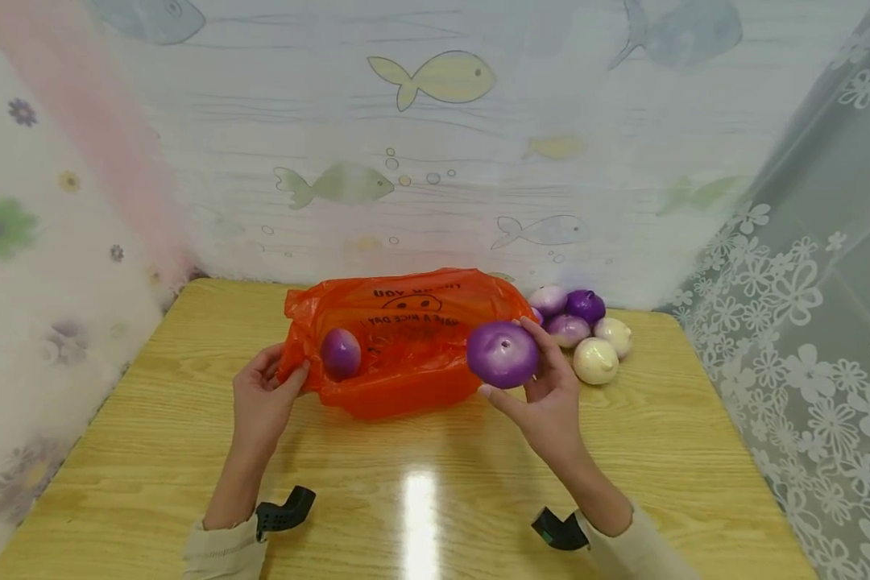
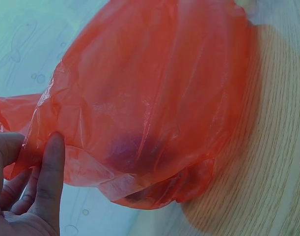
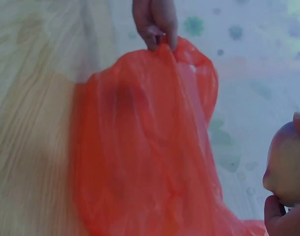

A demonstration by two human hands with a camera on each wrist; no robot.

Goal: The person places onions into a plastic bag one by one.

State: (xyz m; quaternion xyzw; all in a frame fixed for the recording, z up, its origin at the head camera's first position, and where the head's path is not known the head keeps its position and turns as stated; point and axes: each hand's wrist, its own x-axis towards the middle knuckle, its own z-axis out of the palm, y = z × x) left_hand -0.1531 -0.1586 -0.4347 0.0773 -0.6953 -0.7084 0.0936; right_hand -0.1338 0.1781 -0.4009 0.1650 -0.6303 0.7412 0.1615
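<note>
A red plastic bag with printed lettering and a smiley lies with its mouth spread on the wooden table. My left hand pinches the bag's left edge between thumb and fingers, as the left wrist view also shows. Inside the bag near that hand sits a purple onion, a dark blur through the plastic. Above the bag's right end, my right hand holds another purple onion between thumb and fingers. In the right wrist view this onion shows only partly at the right edge.
Behind the right hand, several purple and white onions cluster at the table's back right. A curtain with fish drawings rises along the back edge, and a lace curtain hangs at the right. The wooden table extends toward me.
</note>
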